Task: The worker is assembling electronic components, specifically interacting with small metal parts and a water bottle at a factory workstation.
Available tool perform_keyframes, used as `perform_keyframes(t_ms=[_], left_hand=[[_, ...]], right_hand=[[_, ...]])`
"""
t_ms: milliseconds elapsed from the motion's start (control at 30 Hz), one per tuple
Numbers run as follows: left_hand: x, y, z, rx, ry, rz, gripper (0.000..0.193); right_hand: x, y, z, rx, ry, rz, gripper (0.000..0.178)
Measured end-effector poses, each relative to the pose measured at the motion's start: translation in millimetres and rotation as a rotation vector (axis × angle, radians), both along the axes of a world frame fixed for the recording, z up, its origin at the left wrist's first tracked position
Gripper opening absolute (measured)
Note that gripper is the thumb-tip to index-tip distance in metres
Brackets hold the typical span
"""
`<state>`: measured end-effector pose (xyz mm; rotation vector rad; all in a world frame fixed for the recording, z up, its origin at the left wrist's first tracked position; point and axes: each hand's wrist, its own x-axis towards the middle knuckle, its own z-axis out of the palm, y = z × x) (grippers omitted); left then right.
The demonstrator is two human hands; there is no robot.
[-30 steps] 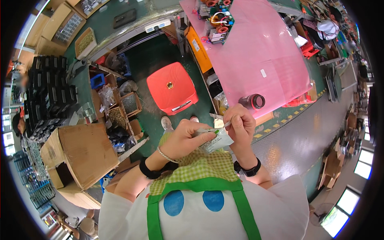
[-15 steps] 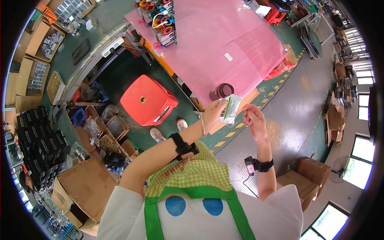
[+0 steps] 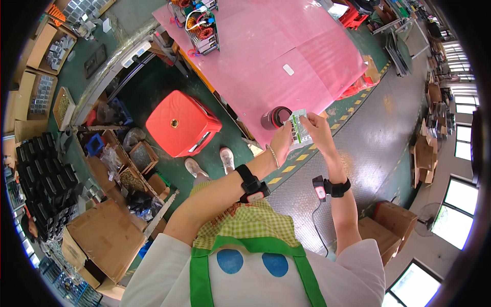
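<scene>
A small white and green packet [image 3: 299, 134] is held up near the pink table's right corner. My left hand [image 3: 281, 142] grips its left side, fingers closed. Pinched at its upper right edge is my right hand [image 3: 319, 133], with the fingers curled in. Just beyond my left hand, a dark round cup or jar [image 3: 272, 118] with a reddish rim stands on the pink tabletop [image 3: 255, 71]. What the packet contains does not show.
A red plastic stool [image 3: 176, 123] stands left of the table. Electronic assemblies with copper coils [image 3: 202, 33] sit at the table's far left. Cardboard boxes [image 3: 105, 235] and parts bins crowd the left; another carton [image 3: 381, 235] lies at right. A small white rectangle [image 3: 288, 69] lies on the tabletop.
My right hand has moved up and left, from beside the packet onto its upper right edge. My left hand still holds the packet, which has shifted slightly and turned.
</scene>
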<state>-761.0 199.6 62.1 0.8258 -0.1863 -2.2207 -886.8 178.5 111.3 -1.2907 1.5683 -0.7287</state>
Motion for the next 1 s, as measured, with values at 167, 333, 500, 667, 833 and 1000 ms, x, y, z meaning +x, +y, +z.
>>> perform_keyframes(t_ms=[167,333,500,667,833,1000], left_hand=[[12,-2,21,0.067,0.033,-0.041,0.038],[13,3,19,0.1,0.167,-0.028,0.039],[12,3,13,0.164,0.305,0.031,0.039],[12,3,11,0.175,0.383,0.057,0.038],[10,4,10,0.2,0.447,0.086,0.037],[6,6,12,0.208,0.477,0.099,0.035]], right_hand=[[-3,-14,5,0.039,0.106,0.069,0.024],[2,-20,13,-0.005,0.261,0.142,0.027],[12,-26,26,-0.041,0.426,0.197,0.03],[20,-28,37,-0.068,0.496,0.212,0.032],[26,-31,42,-0.105,0.582,0.291,0.032],[28,-34,43,-0.166,0.656,0.351,0.03]])
